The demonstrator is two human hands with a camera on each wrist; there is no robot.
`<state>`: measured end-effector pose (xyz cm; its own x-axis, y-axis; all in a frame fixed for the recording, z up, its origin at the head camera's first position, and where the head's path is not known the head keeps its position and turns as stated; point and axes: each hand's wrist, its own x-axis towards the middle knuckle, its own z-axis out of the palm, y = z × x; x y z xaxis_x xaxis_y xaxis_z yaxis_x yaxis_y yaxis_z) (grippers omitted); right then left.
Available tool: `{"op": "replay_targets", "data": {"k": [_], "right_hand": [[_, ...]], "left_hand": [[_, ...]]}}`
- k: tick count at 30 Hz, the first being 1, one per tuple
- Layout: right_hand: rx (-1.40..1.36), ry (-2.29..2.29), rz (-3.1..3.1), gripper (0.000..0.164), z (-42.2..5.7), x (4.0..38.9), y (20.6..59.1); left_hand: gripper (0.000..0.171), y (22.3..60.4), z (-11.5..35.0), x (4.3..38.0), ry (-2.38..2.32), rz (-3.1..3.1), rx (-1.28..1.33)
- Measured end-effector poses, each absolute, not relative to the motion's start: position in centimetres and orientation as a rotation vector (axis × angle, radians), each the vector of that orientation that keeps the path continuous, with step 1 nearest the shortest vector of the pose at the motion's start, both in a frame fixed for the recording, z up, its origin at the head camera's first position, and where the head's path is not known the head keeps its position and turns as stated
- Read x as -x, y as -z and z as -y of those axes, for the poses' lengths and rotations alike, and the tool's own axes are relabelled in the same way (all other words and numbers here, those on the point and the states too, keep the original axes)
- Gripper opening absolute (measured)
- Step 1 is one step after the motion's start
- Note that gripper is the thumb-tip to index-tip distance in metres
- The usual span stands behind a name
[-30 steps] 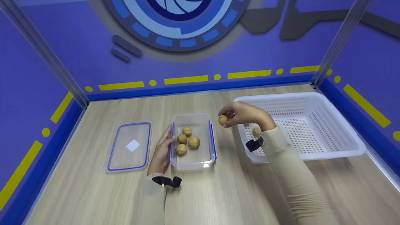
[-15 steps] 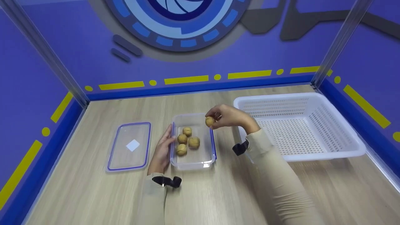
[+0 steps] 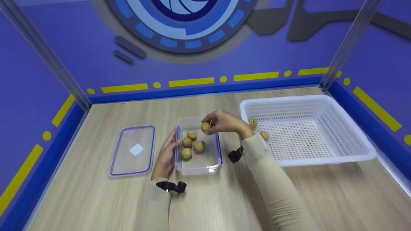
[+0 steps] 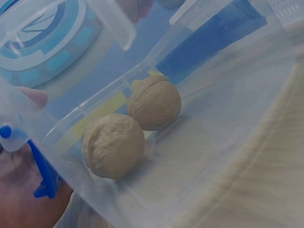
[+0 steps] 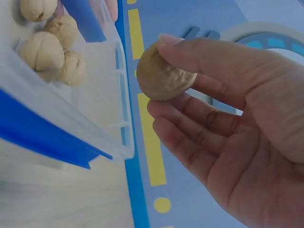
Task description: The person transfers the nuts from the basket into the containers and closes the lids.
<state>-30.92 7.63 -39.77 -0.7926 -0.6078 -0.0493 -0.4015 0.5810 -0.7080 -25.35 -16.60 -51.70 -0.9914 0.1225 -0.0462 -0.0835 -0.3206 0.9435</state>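
Note:
My right hand point(image 3: 223, 122) pinches a walnut point(image 3: 206, 127) between thumb and fingers, over the far right part of a clear plastic box point(image 3: 210, 160) with blue latches. In the right wrist view the held walnut point(image 5: 164, 73) shows at the fingertips, beside the box's rim. Several walnuts point(image 3: 199, 146) lie inside the box, mostly toward its left side; two of them, one a wrinkled walnut point(image 4: 114, 145), fill the left wrist view. My left hand point(image 3: 165, 157) rests along the box's left wall, fingers extended, thumb at the rim.
A clear lid point(image 3: 123, 160) with a blue seal and a white label lies on the table left of the box. To the right stands a white perforated basket point(image 3: 327, 158), with walnuts point(image 3: 264, 135) near its left side. Blue-purple panels point(image 3: 205, 69) enclose the table.
My right hand has carried the walnut leftward from beside the basket to over the box. Walnuts in the basket that the arm covered are visible again. My left hand has stayed put.

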Motion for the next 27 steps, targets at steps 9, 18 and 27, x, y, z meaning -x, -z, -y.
{"op": "replay_targets", "data": {"k": [9,18,27], "right_hand": [[0.707,1.103,-2.509,0.042,-6.4,31.4,40.7],[0.655,1.136,-2.509,0.041,-5.4,31.6,41.4],[0.613,1.167,-2.496,0.036,-4.7,32.0,42.7]], "left_hand": [[0.063,51.6,16.5,25.4,-2.439,-1.761,-0.073],[0.063,51.6,16.6,25.4,-2.454,-1.747,-0.074],[0.064,51.7,16.6,25.3,-2.445,-1.758,-0.051]]}}
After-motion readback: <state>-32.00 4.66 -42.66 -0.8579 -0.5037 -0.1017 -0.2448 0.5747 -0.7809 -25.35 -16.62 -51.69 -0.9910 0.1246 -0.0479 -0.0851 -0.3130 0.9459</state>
